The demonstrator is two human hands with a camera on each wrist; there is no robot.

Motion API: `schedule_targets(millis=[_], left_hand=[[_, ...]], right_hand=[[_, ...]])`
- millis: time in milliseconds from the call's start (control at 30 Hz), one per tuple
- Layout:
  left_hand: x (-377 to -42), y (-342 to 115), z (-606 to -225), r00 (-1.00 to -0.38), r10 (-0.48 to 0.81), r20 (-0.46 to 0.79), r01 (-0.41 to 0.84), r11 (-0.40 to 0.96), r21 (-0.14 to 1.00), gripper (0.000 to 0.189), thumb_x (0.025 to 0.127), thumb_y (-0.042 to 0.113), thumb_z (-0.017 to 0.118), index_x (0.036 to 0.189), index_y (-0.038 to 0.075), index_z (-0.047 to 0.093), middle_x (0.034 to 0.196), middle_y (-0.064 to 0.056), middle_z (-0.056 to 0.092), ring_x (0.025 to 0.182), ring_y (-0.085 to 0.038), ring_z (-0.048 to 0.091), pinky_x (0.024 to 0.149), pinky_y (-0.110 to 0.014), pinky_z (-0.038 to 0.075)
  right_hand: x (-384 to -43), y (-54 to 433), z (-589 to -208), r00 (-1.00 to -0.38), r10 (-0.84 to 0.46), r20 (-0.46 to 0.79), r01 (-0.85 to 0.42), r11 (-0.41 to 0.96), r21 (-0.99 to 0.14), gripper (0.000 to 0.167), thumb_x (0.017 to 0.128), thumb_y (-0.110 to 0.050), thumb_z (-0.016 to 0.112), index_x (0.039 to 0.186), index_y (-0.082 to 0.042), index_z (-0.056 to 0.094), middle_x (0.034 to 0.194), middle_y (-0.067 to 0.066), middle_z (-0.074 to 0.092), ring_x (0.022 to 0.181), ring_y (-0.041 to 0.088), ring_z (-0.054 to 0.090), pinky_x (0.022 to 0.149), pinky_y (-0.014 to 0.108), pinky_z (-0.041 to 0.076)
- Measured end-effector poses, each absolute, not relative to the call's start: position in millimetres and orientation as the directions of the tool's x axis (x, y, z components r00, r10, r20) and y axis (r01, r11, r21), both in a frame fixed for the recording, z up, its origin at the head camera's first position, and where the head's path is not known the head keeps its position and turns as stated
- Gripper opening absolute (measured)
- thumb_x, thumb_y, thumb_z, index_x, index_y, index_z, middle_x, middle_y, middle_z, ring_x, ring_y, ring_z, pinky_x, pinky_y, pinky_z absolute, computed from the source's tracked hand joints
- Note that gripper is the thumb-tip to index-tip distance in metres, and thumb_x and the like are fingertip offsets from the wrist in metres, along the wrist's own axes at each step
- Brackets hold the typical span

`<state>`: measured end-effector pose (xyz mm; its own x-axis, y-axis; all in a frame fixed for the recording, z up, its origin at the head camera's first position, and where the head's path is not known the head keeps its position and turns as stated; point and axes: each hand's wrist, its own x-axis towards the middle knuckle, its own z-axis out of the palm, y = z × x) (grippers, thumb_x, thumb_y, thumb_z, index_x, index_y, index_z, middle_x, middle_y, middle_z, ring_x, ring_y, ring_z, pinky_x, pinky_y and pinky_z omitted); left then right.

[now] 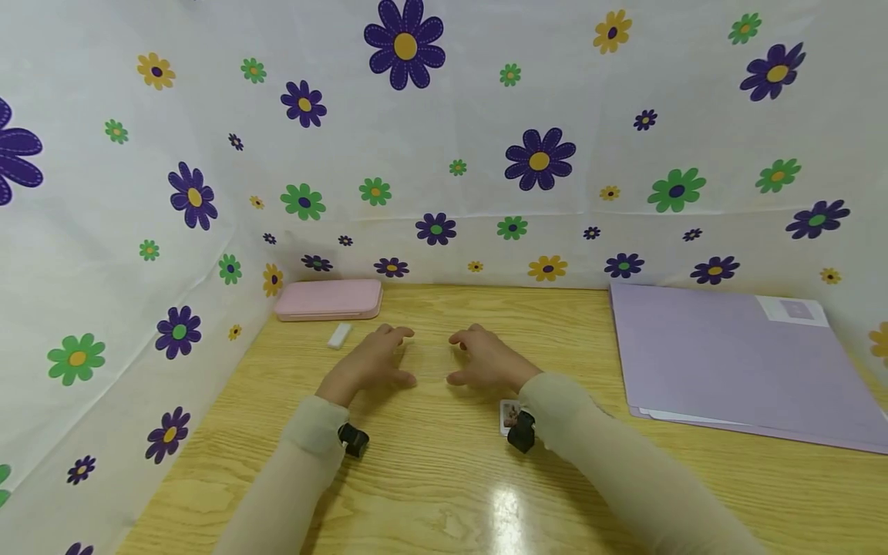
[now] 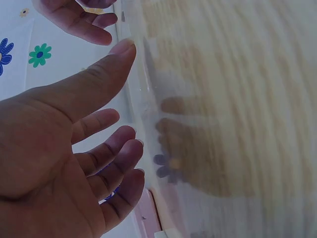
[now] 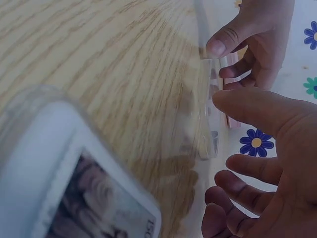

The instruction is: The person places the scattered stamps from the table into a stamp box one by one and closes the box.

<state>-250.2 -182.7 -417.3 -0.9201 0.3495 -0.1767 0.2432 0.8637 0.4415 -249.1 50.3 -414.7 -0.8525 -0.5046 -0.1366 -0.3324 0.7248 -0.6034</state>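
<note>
A small see-through plastic piece lies on the wooden table between my two hands; it shows only faintly in the head view. On its left is my left hand, with thumb and fingers spread apart and loosely bent. My right hand faces it from the other side in a similar pose. Neither hand visibly grips the piece; whether a fingertip touches it I cannot tell. A white-edged item with a picture sits by my right wrist, and it looms large in the right wrist view.
A pink case stands at the back left, with a small white block in front of it. Lilac folders with white sheets lie on the right. Flowered cloth hangs behind and along the left.
</note>
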Motion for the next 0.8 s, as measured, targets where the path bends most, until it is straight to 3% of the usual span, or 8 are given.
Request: schedule_targets(millis=[300,800], left_hand=[[-253,-184,-422,-0.906,0.381,-0.183,0.269,0.854,0.445,0.081,0.078,0.028,0.085,0.145,0.005,0.046,0.133,-0.016,0.049,0.125,-0.033,0.046,0.107,-0.047,0.036],[-256,-182,-425,-0.902,0.395,-0.173,0.294,0.858,0.422,0.066,0.079,0.026,0.085,0.134,0.004,0.056,0.123,-0.013,0.051,0.115,-0.029,0.051,0.104,-0.044,0.039]], right_hand=[[-253,45,-420,-0.851,-0.499,-0.165,-0.314,0.735,-0.601,0.072,0.081,-0.023,0.083,0.141,-0.001,0.050,0.125,0.013,0.051,0.115,0.027,0.052,0.102,0.042,0.041],[-255,39,-425,-0.864,-0.482,-0.144,-0.314,0.741,-0.594,0.054,0.082,-0.019,0.081,0.127,0.001,0.059,0.120,0.012,0.052,0.112,0.027,0.053,0.101,0.041,0.042]])
